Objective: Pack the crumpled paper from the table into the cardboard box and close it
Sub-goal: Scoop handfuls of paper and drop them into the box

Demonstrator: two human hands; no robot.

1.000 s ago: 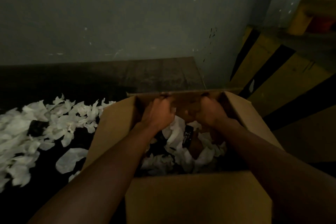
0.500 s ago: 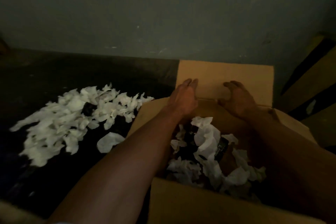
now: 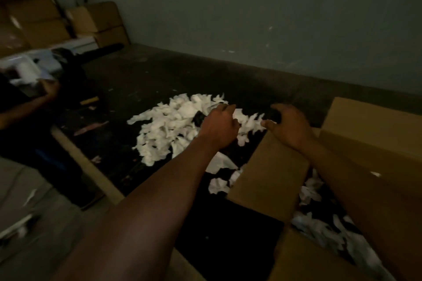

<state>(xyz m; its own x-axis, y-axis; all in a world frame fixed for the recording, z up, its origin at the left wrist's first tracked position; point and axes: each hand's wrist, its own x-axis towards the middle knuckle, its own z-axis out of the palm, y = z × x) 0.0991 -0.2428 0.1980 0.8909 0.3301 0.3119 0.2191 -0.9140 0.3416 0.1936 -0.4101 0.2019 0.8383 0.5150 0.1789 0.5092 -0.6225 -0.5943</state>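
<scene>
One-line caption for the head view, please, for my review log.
Left hand and right hand reach over the paper pile on the table, beside the open, partly filled box.

I've got a loose heap of white crumpled paper [image 3: 178,125] on the dark counter [image 3: 159,75], just left of the cardboard box [image 3: 269,171]. The box is open, flaps spread, more white wads inside.
</scene>
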